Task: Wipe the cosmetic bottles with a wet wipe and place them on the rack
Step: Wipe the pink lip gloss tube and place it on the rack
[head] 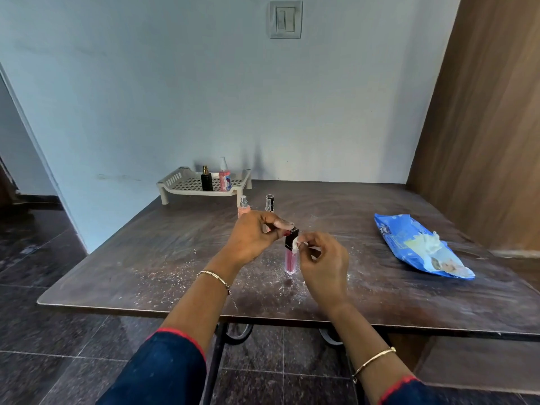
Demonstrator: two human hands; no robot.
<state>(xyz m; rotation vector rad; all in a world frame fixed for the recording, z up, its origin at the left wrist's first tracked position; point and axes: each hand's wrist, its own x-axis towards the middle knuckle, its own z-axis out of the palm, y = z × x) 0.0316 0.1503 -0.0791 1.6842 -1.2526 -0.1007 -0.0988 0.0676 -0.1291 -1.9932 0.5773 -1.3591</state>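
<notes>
Near the middle of the dark table (140, 247), a pink lip gloss tube (291, 261) stands upright with its black cap on top; whether its base rests on the tabletop or hangs just above it I cannot tell. The left hand (255, 238) comes in from the left and pinches the top of the cap between thumb and curled fingers. The right hand (324, 266) is just right of the tube, its fingertips pinching a small bunched wet wipe (296, 244) that touches the right side of the cap. Both wrists wear thin gold bangles, and dark blue sleeves with red trim show at the near edge.

Just beyond the left hand, two more bottles stand on the table side by side – a peach spray bottle (243, 208) on the left and a clear bottle (269, 203) with a black cap on the right.

At the far edge, against the pale blue wall, sits the cream rack (175, 179). On it stand a black bottle (207, 180) with a gold top and, touching its right side or nearly so, a pink pump bottle (225, 178).

Well apart on the right side of the table lies a blue pack of wipes (409, 238) – a white wipe sticks out of its opening. Pale specks are scattered across the tabletop around the hands.
</notes>
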